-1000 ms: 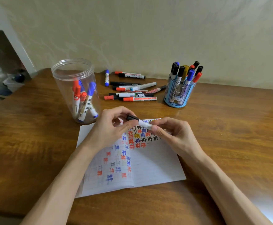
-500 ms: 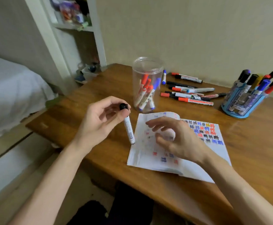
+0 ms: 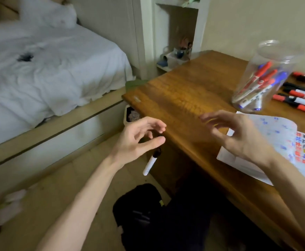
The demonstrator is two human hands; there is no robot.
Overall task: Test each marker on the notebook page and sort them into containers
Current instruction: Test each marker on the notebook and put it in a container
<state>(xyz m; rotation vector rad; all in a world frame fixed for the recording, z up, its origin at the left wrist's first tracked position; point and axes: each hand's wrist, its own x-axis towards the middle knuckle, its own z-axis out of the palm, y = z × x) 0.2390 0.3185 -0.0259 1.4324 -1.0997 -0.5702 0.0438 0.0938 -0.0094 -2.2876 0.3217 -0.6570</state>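
My left hand [image 3: 140, 136] is spread wide beyond the worktop's [image 3: 184, 91] edge and grips nothing. The black-capped marker [image 3: 150, 163] sits in the air just under its thumb, apparently loose, above the floor and a dark bag [image 3: 140, 211]. My right hand [image 3: 238, 134] hovers with relaxed, empty fingers by the notebook [image 3: 275, 142]. The risk I see: with nothing pinching it, the marker drops, bounces and rolls under the worktop, unsorted.
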